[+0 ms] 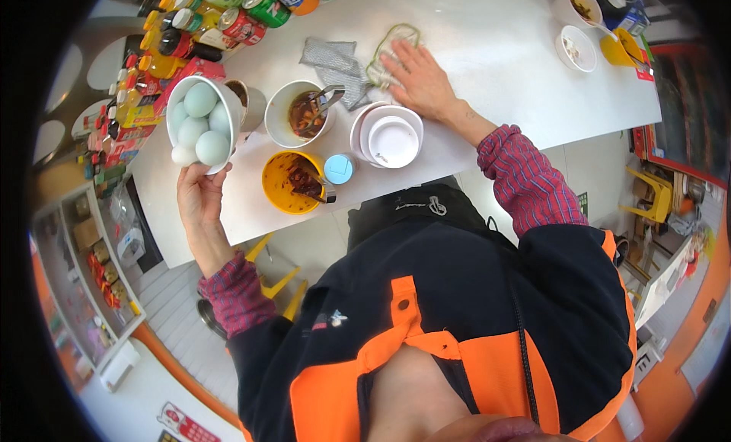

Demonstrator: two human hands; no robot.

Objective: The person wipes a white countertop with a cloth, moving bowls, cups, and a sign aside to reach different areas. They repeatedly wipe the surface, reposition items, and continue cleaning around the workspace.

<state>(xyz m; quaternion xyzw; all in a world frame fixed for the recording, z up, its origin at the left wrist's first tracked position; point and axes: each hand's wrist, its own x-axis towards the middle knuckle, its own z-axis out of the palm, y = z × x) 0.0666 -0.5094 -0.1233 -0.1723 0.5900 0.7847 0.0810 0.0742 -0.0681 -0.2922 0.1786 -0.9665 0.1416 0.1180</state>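
A white bowl [233, 122] full of pale bluish eggs [200, 100] is tilted in my left hand [203, 199], which grips its rim and underside at the table's left. My right hand [421, 79] lies palm down, fingers spread, on a white cloth with a green edge [394, 35]. Beside that cloth lies a grey mesh cloth [337, 65]. Between my hands stand a white container of dark sauce with tongs [273, 113], a yellow container of red chili sauce with a metal utensil [274, 185], a small jar with a light blue lid [339, 169] and stacked white bowls [394, 142].
Bottles and cans [266, 8] crowd the table's [514, 59] far left edge. A container of brown contents [251, 102] stands behind the egg bowl. White bowls [577, 49] and a yellow container [619, 49] sit at the far right. A yellow stool [657, 196] stands beyond the table.
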